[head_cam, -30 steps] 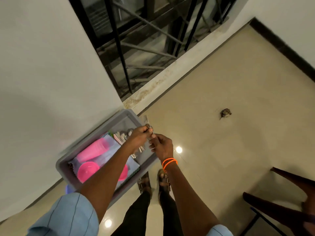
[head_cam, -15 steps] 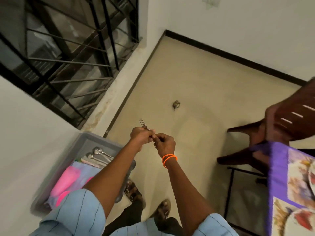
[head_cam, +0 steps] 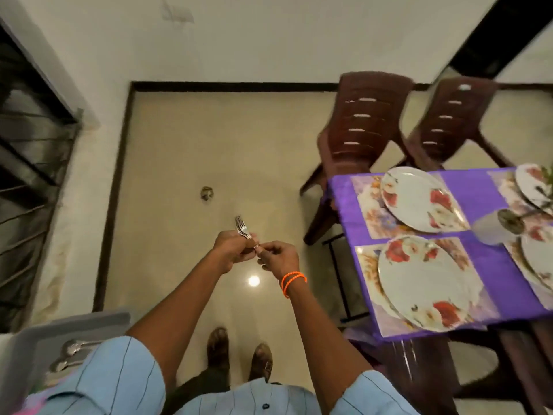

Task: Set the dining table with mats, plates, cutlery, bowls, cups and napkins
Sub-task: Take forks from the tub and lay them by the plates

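Standing off from the table (head_cam: 490, 202), I had the left hand (head_cam: 232, 248) clamped round the forks (head_cam: 243, 230), tines up, while the right hand (head_cam: 278, 257) pinched their handle ends, apparently squaring the bundle; plates (head_cam: 425, 280) waited on mats, well right.

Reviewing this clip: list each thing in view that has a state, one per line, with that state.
Forks: bunched, tines up, held in the air.
Left hand: grips the forks.
Right hand: pinches the fork handles' lower end.
Near plate: empty, on a mat.
Far plate: empty, on a mat.
Table: mats and plates laid, no cutlery visible.
Spoons: lying in the grey tub.
Chairs: at the table.
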